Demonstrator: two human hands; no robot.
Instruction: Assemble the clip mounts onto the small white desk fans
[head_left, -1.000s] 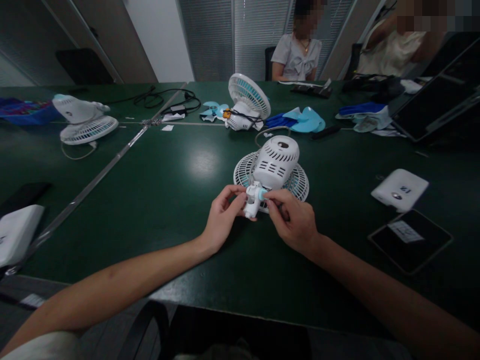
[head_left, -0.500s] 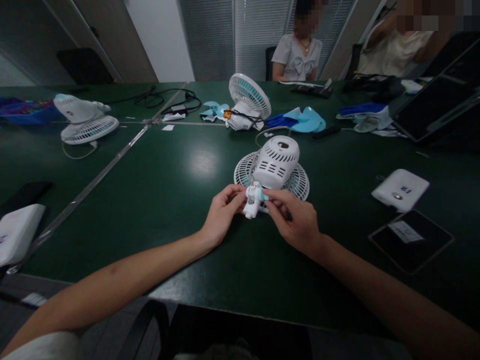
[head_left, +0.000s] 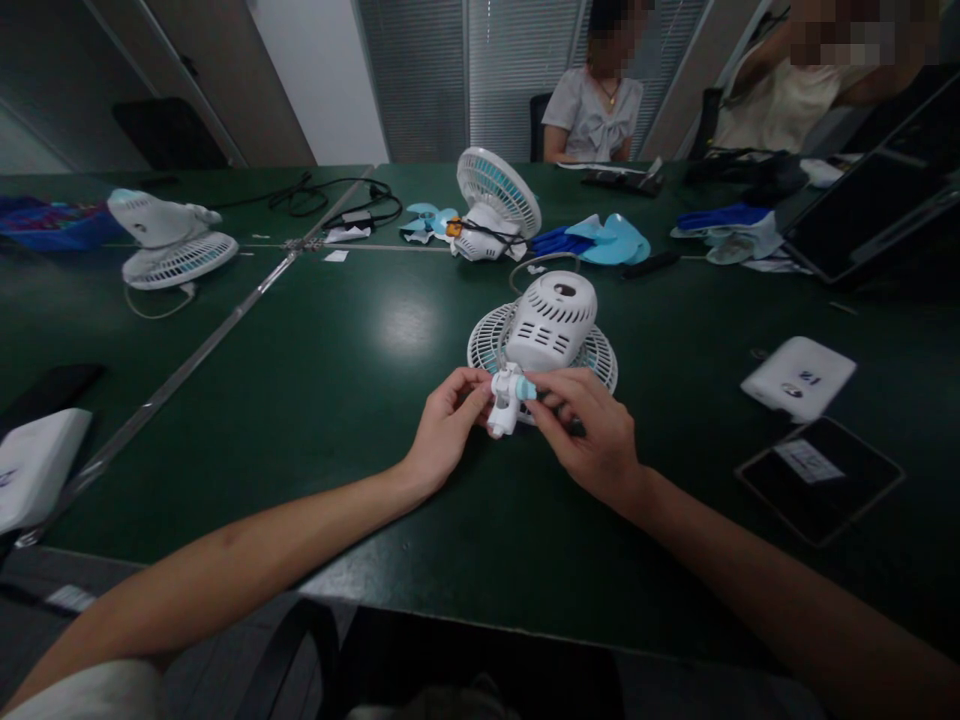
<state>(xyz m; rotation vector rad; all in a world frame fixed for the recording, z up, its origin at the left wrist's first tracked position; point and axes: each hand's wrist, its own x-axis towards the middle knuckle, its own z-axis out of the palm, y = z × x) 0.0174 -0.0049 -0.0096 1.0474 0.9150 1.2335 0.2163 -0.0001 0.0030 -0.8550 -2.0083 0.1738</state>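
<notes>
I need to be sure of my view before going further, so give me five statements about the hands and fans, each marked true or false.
1. The right hand has fingers on the light-blue knob. True.
2. The left hand is well away from the white bracket. False: the left hand's fingers hold the white bracket.
3. The nearest fan lies grille down on the green table. True.
4. Only one fan is in view. False: there is also a far-left fan and a far-middle fan.
5. A light-blue fan blade lies beyond the nearest fan. True.
</notes>
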